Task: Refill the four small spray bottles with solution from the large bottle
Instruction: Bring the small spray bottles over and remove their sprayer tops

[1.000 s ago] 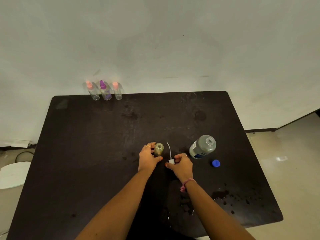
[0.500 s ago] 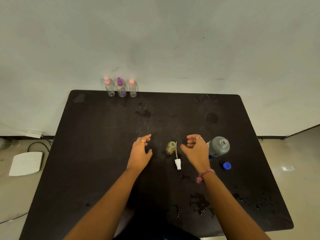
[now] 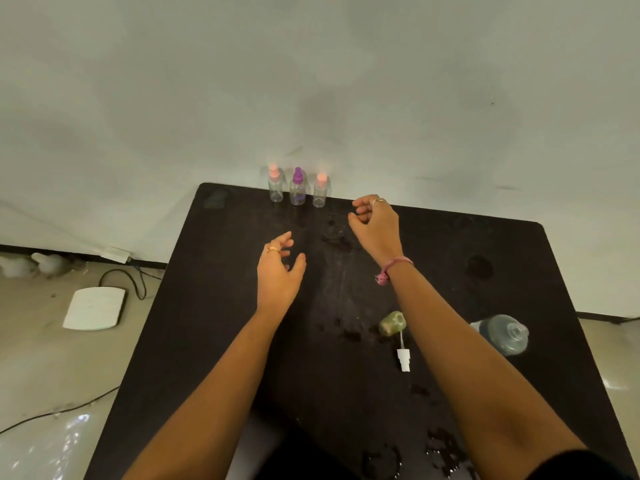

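Three small spray bottles stand in a row at the table's far edge: a pink-capped bottle (image 3: pixel 275 184), a purple-capped bottle (image 3: pixel 298 187) and another pink-capped bottle (image 3: pixel 320 190). My right hand (image 3: pixel 374 224) reaches out just right of them, fingers curled, holding nothing. My left hand (image 3: pixel 280 268) hovers lower over the table, fingers apart and empty. An uncapped greenish small bottle (image 3: pixel 391 322) stands near my right forearm, with its white spray head (image 3: pixel 403 358) lying beside it. The large clear bottle (image 3: pixel 506 334) stands open at the right.
The black table (image 3: pixel 214 306) has wet patches near the front edge (image 3: pixel 443 452) and middle. A white flat object (image 3: pixel 94 308) and cables lie on the floor at the left. A pale wall stands right behind the table.
Both hands let go of the greenish bottle and spray head and moved toward the far bottles, the right hand farthest. The head camera tilted and shifted; the blue cap is out of sight.
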Available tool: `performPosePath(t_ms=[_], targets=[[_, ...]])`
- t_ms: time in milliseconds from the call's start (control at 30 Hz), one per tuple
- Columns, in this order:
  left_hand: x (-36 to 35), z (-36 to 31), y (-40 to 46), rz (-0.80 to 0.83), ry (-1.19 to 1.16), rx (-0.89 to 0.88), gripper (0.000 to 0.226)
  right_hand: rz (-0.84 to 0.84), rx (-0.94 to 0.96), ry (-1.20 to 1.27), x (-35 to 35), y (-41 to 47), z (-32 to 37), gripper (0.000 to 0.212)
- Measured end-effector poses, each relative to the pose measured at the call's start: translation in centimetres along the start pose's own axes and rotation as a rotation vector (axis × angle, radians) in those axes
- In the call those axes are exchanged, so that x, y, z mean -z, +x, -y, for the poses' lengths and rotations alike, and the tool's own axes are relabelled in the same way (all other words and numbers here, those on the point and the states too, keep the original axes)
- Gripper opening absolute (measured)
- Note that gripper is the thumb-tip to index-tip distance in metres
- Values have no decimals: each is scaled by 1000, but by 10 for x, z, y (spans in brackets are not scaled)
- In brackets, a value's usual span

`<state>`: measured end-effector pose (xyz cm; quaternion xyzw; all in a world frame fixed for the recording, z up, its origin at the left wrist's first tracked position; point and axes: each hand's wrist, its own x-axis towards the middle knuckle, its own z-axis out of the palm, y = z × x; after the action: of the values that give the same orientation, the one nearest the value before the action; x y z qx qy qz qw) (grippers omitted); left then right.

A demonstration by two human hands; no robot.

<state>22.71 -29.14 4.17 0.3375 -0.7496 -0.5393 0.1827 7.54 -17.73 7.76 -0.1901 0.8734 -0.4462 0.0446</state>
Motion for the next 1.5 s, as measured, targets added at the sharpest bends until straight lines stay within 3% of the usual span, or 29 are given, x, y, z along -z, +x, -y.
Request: performPosePath(t_ms=[233, 400, 533, 600, 767, 1000, 1200, 1367, 1500], targets=[[12, 5, 23, -22, -26, 17, 47, 48, 68, -107, -48, 59, 13, 30], [21, 13, 26, -27, -50, 29, 44, 269, 125, -325, -70, 86, 15, 61], [29, 18, 28, -37, -65, 56, 42, 440, 121, -535, -79, 98, 5, 71], [31, 22, 29, -42, -81, 81, 42, 426, 137, -562, -80, 99, 3, 67], [33, 27, 28, -50, -116, 127, 41, 234, 109, -504, -73, 96, 0, 32], [31, 20, 21, -13, -123, 106, 41, 180, 18, -400, -50, 87, 4, 26], [34, 2, 18, -6, -153, 75, 45, 315, 120, -396, -7, 71, 48, 26], [37, -29, 11, 65, -101, -69, 55, 495, 239, -387, 32, 40, 97, 26], [38, -55, 4, 125, -35, -172, 65, 518, 315, -370, 54, 13, 131, 25]])
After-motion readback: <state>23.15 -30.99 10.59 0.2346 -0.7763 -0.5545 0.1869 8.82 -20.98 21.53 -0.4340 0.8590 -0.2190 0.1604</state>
